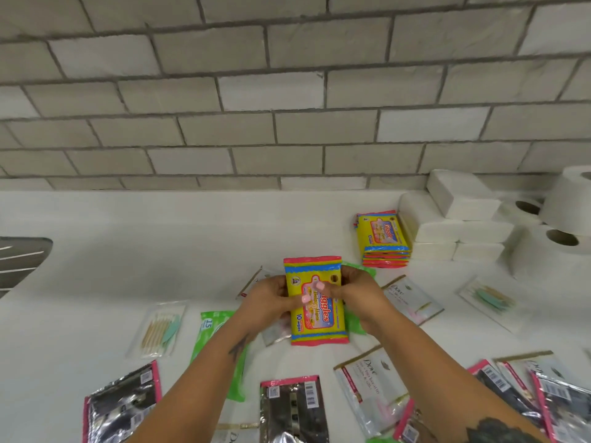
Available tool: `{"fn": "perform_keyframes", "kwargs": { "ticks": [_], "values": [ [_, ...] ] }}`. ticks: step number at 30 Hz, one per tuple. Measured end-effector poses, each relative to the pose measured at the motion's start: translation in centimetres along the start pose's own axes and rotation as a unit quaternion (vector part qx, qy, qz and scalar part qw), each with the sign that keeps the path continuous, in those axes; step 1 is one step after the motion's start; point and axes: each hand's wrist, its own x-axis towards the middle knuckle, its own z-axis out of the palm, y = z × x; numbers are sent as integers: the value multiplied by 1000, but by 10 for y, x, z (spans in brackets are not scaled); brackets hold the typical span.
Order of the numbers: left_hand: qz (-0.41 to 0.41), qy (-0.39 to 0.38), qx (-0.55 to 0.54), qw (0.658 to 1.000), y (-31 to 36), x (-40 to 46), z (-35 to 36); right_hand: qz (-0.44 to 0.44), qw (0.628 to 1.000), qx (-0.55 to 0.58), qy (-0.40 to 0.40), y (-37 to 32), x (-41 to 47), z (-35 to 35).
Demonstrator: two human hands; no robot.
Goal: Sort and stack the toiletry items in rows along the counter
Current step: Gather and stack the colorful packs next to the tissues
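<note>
At the far left edge, part of a metal sink (19, 260) is seen set into the white desk (128, 225). Near the lower left corner a silver pouch with pink edging (121, 407) lies flat, and beyond it a clear packet of cotton swabs (160, 327) is laid on the desk. A green wipes pack marked "15" (214, 334) is partly covered by the left forearm. At the centre, a yellow Giggles baby wipes pack (319, 318) is held above the desk between both hands: the left hand (271, 302) is curled round its left edge with the thumb pressed on the printed face, and the right hand (351, 295) grips its right edge, thumb likewise on the front. Beneath the pack further sachets and a second green pack (356, 318) are partly hidden. Along the near edge a second silver pouch (292, 407) and a white Dove sachet (367, 388) lie flat. Behind and to the right, a stack of matching yellow wipes packs (383, 241) is placed near the tiled wall, just beside stacked white folded tissue bundles (460, 225). Another Dove sachet (412, 298) and a second swab packet (489, 298) lie to the right, with toilet paper rolls (556, 241) at the far right and more pouches (559, 398) overlapping at the lower right corner.
</note>
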Motion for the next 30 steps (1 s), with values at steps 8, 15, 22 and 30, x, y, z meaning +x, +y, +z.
{"fn": "perform_keyframes", "kwargs": {
  "ticks": [8,15,22,30],
  "values": [
    [18,10,-19,1000,29,58,28,-48,987,-75,137,-16,28,-42],
    [24,41,-41,998,50,132,62,-151,908,-279,273,-26,35,-79],
    [6,47,25,999,62,195,92,-243,726,-594,246,4,48,-92],
    [8,77,112,991,61,215,103,-269,663,-650,257,10,73,-108]
  ]
}}
